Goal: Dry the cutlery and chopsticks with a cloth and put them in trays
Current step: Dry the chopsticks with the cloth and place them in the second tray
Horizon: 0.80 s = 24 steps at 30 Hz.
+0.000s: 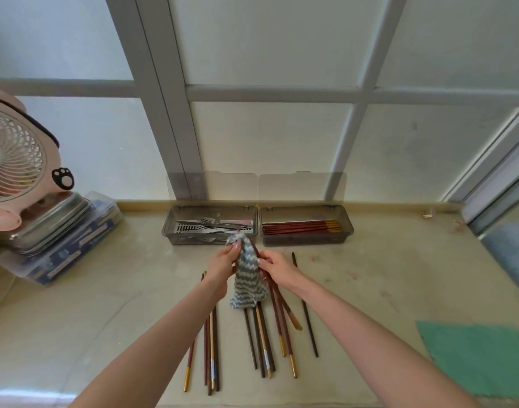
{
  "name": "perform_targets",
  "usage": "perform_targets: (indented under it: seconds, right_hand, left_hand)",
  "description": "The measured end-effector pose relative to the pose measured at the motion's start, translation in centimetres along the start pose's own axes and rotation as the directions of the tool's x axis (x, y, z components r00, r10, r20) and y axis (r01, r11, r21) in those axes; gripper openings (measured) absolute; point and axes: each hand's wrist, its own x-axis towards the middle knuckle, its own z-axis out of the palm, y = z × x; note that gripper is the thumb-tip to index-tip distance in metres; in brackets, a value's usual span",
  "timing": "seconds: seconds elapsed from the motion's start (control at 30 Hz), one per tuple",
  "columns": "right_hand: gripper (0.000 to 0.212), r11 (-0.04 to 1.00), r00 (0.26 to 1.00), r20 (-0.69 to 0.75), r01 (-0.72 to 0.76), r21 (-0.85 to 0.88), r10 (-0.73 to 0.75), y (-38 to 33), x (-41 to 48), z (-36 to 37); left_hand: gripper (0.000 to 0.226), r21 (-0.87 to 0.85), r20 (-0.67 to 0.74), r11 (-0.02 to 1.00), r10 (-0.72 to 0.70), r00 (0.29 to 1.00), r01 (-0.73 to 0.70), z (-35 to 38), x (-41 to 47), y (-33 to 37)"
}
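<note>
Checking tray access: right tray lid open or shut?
Open: lid stands upright behind the tray, chopsticks inside uncovered.

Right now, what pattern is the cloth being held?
Blue-grey and white zigzag stripes on the cloth, seen best in the head view.

— The soft grey-and-white woven rag (249, 278): is it striped?
— Zigzags, all over. The slim dark-red chopsticks (293, 228) in the smoky-grey clear plastic tray (305, 240) have gold ends.
— And the nearer wooden chopsticks (264, 343)?
— Red or dark brown, some gold-tipped. The round pink plastic fan (14, 160) bears a black-and-white paw print. The flat plain cloth (473, 357) is green.
</note>
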Motion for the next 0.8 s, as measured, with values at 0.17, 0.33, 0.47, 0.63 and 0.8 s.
perform_targets:
  seconds: [0.17,0.33,0.47,0.63,0.8]
  right_hand:
    - [0.015,0.995,0.999,0.041,-0.028,0.096,0.024,-1.1,-0.5,0.8]
    - [0.022,0.969,0.993,0.066,-0.107,0.224,0.095,-1.5,-0.1,0.2]
    - [0.021,0.931,0.989,0.105,-0.136,0.338,0.107,-1.6,0.2,-0.3]
    - [0.023,0.904,0.971,0.207,-0.190,0.383,0.117,-1.5,0.2,-0.2]
    - [0.024,0.951,0.986,0.164,-0.090,0.294,0.043,0.1,-0.6,-0.2]
  left_hand:
    - [0.020,-0.055,-0.046,0.998,0.030,0.998,-0.033,0.7,0.2,0.7]
    - [0.018,0.025,0.016,0.998,0.060,0.998,-0.060,0.5,0.5,0.9]
    - [0.017,0.070,0.094,0.996,0.050,0.994,-0.057,0.2,0.4,1.3]
    - [0.018,-0.115,-0.106,0.989,0.077,0.991,-0.089,0.3,0.6,3.3]
    - [0.027,-0.152,-0.198,0.985,0.053,0.979,-0.084,-1.5,1.7,5.8]
